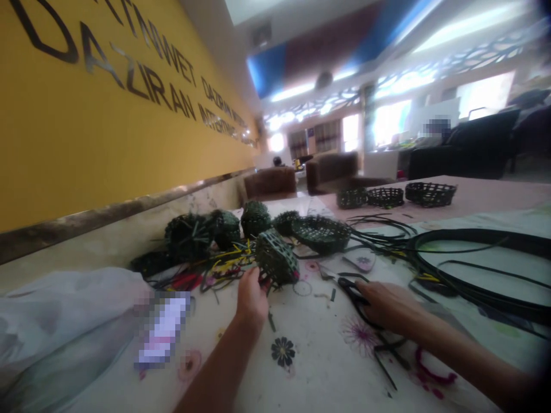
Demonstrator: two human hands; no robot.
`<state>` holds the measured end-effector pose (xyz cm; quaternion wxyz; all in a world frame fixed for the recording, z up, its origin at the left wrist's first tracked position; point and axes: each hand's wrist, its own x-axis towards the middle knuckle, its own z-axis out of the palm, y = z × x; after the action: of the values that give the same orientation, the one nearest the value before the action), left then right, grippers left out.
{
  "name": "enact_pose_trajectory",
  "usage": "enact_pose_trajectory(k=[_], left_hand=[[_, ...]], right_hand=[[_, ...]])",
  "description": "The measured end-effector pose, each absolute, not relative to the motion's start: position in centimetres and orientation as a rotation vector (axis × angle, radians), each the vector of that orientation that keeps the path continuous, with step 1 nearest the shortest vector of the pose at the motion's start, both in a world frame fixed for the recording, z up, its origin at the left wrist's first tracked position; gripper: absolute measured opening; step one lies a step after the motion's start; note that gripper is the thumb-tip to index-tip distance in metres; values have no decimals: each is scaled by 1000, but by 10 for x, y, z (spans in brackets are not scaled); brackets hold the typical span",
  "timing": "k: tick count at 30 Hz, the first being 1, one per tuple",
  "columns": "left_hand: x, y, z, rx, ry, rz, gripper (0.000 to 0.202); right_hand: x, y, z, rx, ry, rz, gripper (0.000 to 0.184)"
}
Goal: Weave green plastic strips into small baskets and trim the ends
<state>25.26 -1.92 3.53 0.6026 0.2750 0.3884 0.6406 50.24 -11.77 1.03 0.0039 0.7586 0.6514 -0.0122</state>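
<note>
A small dark green woven basket [276, 258] is tilted on its side over the table, its rim held by my left hand [253, 295] with the fingers closed round it. To the right, my right hand [383, 304] is at the black handles of a pair of scissors [352, 288], its fingers curled on them. The scissor blades point left, toward the basket, and stay apart from it. Small cut bits of green strip lie between the two. Part of the left fingers is hidden behind the basket.
More woven baskets [321, 232] stand behind, with others [430, 194] at the back right. A large coil of dark strip [473, 235] lies on the right. Loose yellow and red strips [187, 281] are at the left, near a white plastic bag [64, 321]. A yellow wall [129, 137] borders the left.
</note>
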Motion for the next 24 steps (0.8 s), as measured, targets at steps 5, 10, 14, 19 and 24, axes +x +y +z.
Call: enact_pose_trajectory(k=[5,10,14,19,24], left_hand=[[254,-18,35,608,815,1457,3],[253,-20,34,648,801,1436,14],[252,-21,33,684,850,1453,26],[252,-22,33,705,921,1493,34],[255,-25,31,772,931,1494,42]], right_hand=[[522,-109,-2,2443,2117,-106,50],[536,-103,-4,2539,2065,-162,27],[528,-104,7,2664,2313,-247,23],[492,-119,19,2480,2966,-906,45],[443,-137,15,2329,2968,-953,54]])
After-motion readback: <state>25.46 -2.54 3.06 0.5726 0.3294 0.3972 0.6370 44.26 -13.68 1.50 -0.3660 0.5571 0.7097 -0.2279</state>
